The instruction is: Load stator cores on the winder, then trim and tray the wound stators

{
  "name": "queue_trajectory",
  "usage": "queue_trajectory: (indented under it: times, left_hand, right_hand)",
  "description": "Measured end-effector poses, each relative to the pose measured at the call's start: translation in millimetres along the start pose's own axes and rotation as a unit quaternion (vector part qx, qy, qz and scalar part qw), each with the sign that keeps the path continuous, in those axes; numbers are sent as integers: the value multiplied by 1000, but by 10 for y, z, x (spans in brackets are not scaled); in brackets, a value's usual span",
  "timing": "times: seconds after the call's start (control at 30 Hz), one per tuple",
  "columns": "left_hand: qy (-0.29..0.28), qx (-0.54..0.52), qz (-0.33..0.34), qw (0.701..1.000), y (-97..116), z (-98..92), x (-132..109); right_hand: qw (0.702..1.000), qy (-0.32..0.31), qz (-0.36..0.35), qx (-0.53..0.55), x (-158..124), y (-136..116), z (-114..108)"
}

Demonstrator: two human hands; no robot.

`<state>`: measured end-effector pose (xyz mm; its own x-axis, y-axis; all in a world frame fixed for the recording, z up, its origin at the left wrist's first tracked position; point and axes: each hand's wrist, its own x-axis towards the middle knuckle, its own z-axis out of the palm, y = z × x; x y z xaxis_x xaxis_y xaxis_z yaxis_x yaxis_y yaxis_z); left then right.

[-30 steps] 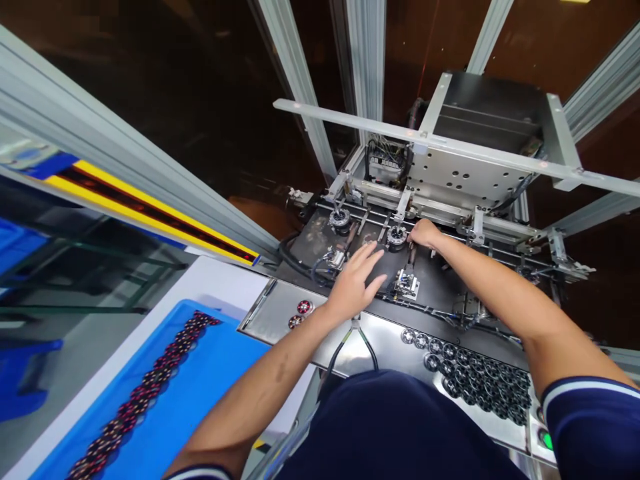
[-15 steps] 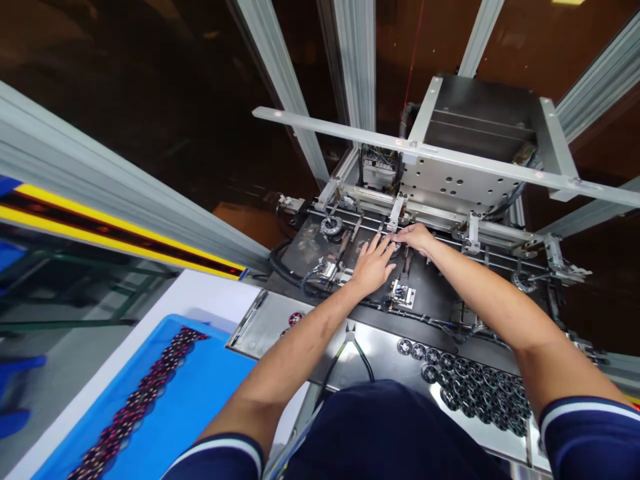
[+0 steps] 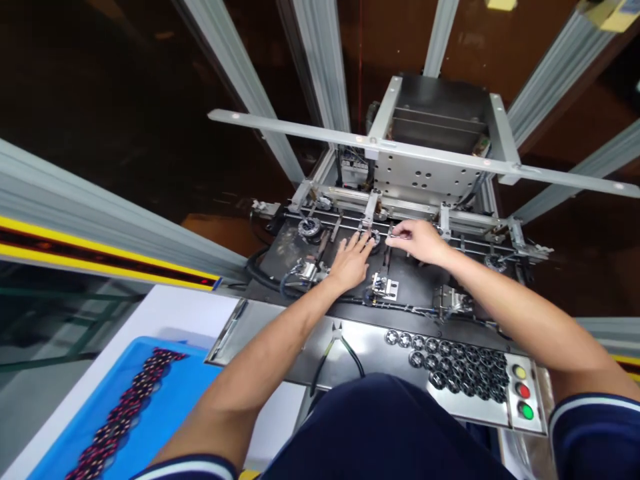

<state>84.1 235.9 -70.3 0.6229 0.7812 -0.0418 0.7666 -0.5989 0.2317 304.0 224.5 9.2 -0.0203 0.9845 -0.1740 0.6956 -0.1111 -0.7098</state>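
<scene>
My left hand (image 3: 351,261) lies with fingers spread at the machine's black work plate (image 3: 420,267). Its fingertips reach a round part (image 3: 375,238), which they partly cover. Just right of that part is my right hand (image 3: 419,241), thumb and forefinger pinched together; whatever they hold is too small to make out. Another round part (image 3: 310,229) sits on the plate to the left, and a further round part (image 3: 495,262) at the right. Nearest below the hands is a small metal clamp block (image 3: 384,287).
Cutting pliers (image 3: 337,331) lie on the front metal ledge (image 3: 370,333). Several black round parts (image 3: 465,367) are grouped on its right, beside a button panel (image 3: 523,391). A blue tray (image 3: 195,380) holds rows of red-black parts (image 3: 123,413). A metal bar (image 3: 425,155) crosses above the machine.
My right hand has drawn away to the right from the round part, fingers still pinched. My left hand stays at the part. The view has turned right, bringing the button panel into sight.
</scene>
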Motion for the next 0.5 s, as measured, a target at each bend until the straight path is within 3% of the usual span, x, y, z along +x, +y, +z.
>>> queue_trajectory:
  times: [0.07, 0.1, 0.2, 0.33, 0.5]
  left_hand:
    - [1, -3, -1, 1000, -10, 18, 4]
    - [3, -4, -2, 1000, -11, 22, 6]
    - [14, -5, -10, 1000, 6, -12, -3]
    - [29, -3, 1, 1000, 80, -186, -67]
    - [45, -7, 50, 998, 299, -486, -143]
  right_hand:
    - [998, 30, -38, -28, -377, 213, -348]
    - [993, 76, -62, -71, -526, 357, -499]
    - [983, 118, -57, -127, -737, 840, -735]
    - [981, 84, -91, -150, -647, 1259, -560]
    - [977, 75, -128, -155, -560, 1370, -278]
